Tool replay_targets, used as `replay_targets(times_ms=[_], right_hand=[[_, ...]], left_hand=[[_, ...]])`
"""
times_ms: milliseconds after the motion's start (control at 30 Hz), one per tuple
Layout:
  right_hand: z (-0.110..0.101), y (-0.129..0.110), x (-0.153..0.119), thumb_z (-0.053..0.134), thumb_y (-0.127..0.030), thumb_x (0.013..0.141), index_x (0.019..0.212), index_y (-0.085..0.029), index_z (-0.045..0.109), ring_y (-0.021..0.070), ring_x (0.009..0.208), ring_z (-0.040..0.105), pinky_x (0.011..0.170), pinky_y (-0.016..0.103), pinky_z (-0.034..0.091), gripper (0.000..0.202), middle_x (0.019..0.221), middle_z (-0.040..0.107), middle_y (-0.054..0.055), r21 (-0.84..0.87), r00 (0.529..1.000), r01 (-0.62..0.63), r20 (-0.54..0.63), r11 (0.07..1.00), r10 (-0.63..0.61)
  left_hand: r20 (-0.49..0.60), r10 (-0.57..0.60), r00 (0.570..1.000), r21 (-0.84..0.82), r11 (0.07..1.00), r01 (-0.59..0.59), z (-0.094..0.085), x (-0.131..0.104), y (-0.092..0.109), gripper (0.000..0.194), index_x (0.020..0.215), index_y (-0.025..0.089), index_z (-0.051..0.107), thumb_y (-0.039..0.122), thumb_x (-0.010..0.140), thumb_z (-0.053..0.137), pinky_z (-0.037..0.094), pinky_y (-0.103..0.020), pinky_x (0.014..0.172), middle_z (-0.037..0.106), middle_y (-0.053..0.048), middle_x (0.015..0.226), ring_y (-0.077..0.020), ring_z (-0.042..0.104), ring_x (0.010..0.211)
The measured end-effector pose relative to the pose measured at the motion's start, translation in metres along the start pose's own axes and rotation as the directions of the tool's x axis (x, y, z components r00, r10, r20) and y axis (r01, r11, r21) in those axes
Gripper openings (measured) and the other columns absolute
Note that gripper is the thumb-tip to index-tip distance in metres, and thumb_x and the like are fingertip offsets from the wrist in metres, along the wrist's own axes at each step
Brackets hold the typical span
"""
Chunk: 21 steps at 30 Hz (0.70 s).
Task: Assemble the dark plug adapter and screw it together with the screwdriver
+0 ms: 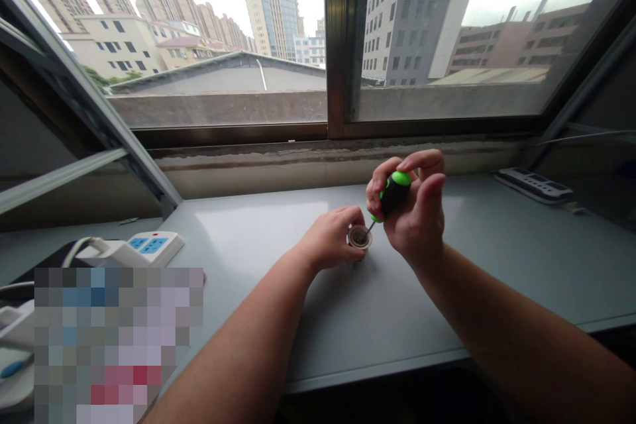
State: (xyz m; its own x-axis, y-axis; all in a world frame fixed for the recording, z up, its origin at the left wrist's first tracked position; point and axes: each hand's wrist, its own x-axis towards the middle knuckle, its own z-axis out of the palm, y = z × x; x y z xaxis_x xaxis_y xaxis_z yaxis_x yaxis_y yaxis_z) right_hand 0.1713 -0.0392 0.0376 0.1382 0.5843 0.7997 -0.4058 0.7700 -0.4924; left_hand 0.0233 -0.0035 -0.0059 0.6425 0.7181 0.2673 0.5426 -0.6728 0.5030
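My left hand grips a small round beige lamp socket between thumb and fingers, its open end turned up toward me. Metal shows inside the socket, and small metal parts stick out below it, close to the table top. In my right hand is a stubby screwdriver with a black and bright green handle. The fingers curl around the handle, one finger is near its green end, and the thumb stands away from it. The screwdriver's thin shaft slants down into the socket; where the tip meets it is too small to make out.
The grey-white table reaches to the wall below a window. A white power strip with plugs and cables lies at left beside a blurred-out patch. Another power strip lies at far right. A metal frame rises at left.
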Motion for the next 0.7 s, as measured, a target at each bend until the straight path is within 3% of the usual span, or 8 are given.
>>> replay_targets(times_ms=[100,167,233,300,467,567,633,700], right_hand=[[-0.0027,0.0029,0.0014,0.075,-0.042,0.090,0.097,-0.029,0.055,0.0083,0.062,0.062,0.043,0.020,0.045,0.025,0.099,0.059,-0.003,-0.068,1.000,0.017,-0.017,0.998,-0.018],[-0.0041,0.0034,0.0028,0.064,-0.043,0.098,0.097,-0.027,0.060,0.0099,0.061,0.063,0.045,0.022,0.049,0.017,0.090,0.060,-0.001,-0.080,1.000,-0.029,-0.002,0.996,0.029],[-0.0045,0.0024,0.0036,0.047,-0.048,0.105,0.100,-0.025,0.061,0.0101,0.053,0.058,0.044,0.023,0.047,0.028,0.076,0.059,-0.001,-0.056,0.998,-0.065,0.017,0.996,0.066],[-0.0044,0.0009,0.0035,0.043,-0.053,0.106,0.102,-0.028,0.058,0.0097,0.049,0.053,0.040,0.021,0.043,0.029,0.073,0.057,-0.003,-0.022,0.998,-0.068,0.014,0.997,0.068],[-0.0039,-0.0002,0.0030,0.074,-0.047,0.090,0.093,-0.029,0.055,0.0083,0.061,0.060,0.040,0.019,0.045,0.027,0.097,0.056,-0.002,-0.094,1.000,-0.022,-0.010,0.995,0.021],[-0.0028,-0.0004,0.0031,0.058,-0.049,0.100,0.097,-0.025,0.062,0.0104,0.060,0.062,0.045,0.024,0.052,0.024,0.087,0.059,-0.001,-0.100,0.995,-0.071,0.059,0.992,0.078],[-0.0019,-0.0010,0.0028,0.046,-0.049,0.106,0.104,-0.026,0.061,0.0110,0.056,0.060,0.044,0.024,0.050,0.028,0.078,0.060,-0.001,-0.051,0.993,-0.088,0.074,0.995,0.092],[-0.0019,-0.0013,0.0026,0.047,-0.051,0.105,0.103,-0.028,0.057,0.0105,0.056,0.057,0.041,0.021,0.043,0.025,0.078,0.059,-0.002,0.013,0.996,-0.071,0.058,0.997,0.070]], left_hand=[[-0.008,0.014,1.000,0.026,1.000,-0.014,-0.0001,-0.0001,0.0000,0.029,0.097,0.023,0.062,0.027,0.070,0.073,0.044,-0.030,0.069,0.068,-0.001,0.097,-0.0184,0.059,0.080],[-0.006,0.012,1.000,0.039,0.999,-0.012,-0.0003,-0.0003,0.0005,0.028,0.095,0.024,0.061,0.027,0.070,0.073,0.044,-0.030,0.069,0.068,0.000,0.096,-0.0186,0.059,0.081],[0.006,0.001,1.000,0.041,0.999,-0.001,-0.0008,-0.0004,0.0015,0.029,0.096,0.024,0.061,0.026,0.070,0.073,0.044,-0.029,0.069,0.068,0.000,0.096,-0.0187,0.060,0.081],[0.012,-0.010,1.000,0.037,0.999,0.010,-0.0015,-0.0005,0.0025,0.032,0.099,0.024,0.062,0.025,0.069,0.073,0.045,-0.029,0.069,0.068,-0.001,0.098,-0.0186,0.060,0.081],[0.017,-0.010,1.000,0.048,0.999,0.009,-0.0025,-0.0007,0.0043,0.032,0.099,0.024,0.062,0.026,0.069,0.074,0.044,-0.028,0.067,0.068,0.000,0.094,-0.0182,0.060,0.079],[0.007,0.003,1.000,0.052,0.999,-0.003,-0.0018,-0.0007,0.0046,0.030,0.097,0.024,0.062,0.026,0.069,0.074,0.043,-0.028,0.067,0.069,0.000,0.093,-0.0181,0.061,0.078],[0.005,-0.001,1.000,0.050,0.999,0.001,-0.0015,-0.0006,0.0045,0.030,0.096,0.024,0.062,0.025,0.069,0.073,0.043,-0.028,0.067,0.069,0.001,0.093,-0.0180,0.061,0.078],[0.008,-0.008,1.000,0.042,0.999,0.008,-0.0019,-0.0005,0.0043,0.030,0.097,0.024,0.063,0.024,0.069,0.073,0.044,-0.029,0.068,0.068,0.001,0.094,-0.0178,0.060,0.078]])
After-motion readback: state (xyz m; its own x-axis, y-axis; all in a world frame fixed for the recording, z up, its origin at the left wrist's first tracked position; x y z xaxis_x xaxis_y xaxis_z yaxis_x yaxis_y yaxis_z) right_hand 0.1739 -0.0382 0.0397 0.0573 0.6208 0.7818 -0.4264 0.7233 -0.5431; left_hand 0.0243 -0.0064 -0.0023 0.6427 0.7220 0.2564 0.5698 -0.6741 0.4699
